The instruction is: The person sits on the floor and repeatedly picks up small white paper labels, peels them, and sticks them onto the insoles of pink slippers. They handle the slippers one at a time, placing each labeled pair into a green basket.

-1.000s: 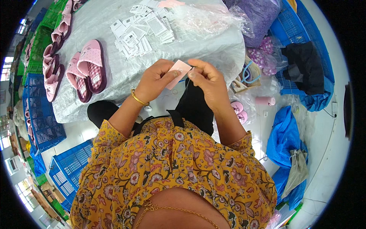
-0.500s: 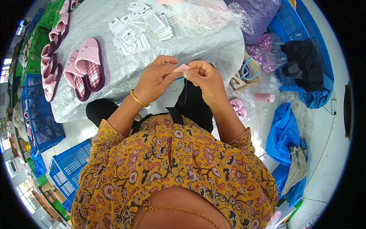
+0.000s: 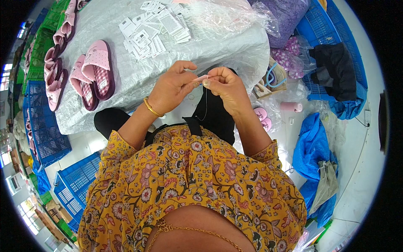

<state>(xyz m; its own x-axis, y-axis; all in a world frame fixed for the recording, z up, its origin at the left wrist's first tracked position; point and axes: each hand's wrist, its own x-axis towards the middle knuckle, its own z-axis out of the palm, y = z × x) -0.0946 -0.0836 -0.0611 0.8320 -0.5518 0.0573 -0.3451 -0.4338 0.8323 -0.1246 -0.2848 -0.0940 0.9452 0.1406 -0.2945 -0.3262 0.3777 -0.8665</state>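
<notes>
Over my lap, both hands meet at a small pink piece that looks like cloth or card. My left hand pinches one end between thumb and fingertips. At the other end, my right hand has thumb and forefinger pressed together on it. A thin thread hangs from near the right fingertips toward my dark trousers. Whether a needle is in those fingers is too small to tell. The piece is seen nearly edge-on, and the fingers cover its ends.
A table under silvery sheeting bears pink slippers, loose white printed cards and clear plastic wrap. An open box stands to the right, near a pink roll. Blue crates line the left.
The pink piece has tilted, so less of its flat face shows. Both hands stay in nearly the same place, with only small finger shifts.
</notes>
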